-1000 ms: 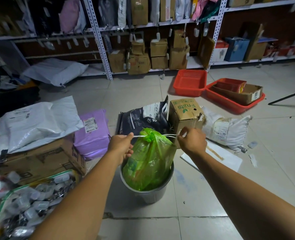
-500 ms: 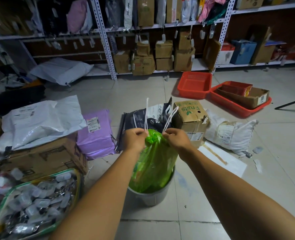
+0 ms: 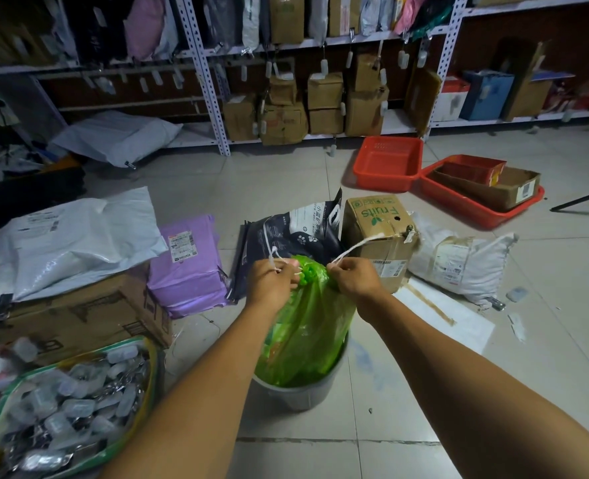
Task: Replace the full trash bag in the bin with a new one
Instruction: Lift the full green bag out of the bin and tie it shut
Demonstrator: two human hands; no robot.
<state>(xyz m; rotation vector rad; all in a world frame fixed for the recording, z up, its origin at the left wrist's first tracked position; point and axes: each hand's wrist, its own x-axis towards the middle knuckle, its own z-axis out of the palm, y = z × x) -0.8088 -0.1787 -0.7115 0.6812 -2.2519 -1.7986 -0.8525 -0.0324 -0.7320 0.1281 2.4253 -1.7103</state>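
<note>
A full green trash bag (image 3: 303, 326) stands in a grey round bin (image 3: 300, 392) on the tiled floor, its neck gathered at the top. My left hand (image 3: 274, 281) and my right hand (image 3: 353, 280) sit on either side of that neck, close together. Each hand pinches an end of the white drawstring (image 3: 358, 245), whose strands stick up and out from the fingers. The bag's lower part stays inside the bin.
Behind the bin lie a dark pet-food bag (image 3: 293, 236), a cardboard fruit box (image 3: 377, 233) and a white sack (image 3: 459, 264). Purple parcel (image 3: 187, 267), boxes and a green-rimmed bag of small items (image 3: 61, 406) crowd the left. Red baskets (image 3: 388, 162) and shelving stand behind.
My hands came together from a wide pull on the drawstring to the bag's neck. The loose strands, upright half a second ago, now lean outward.
</note>
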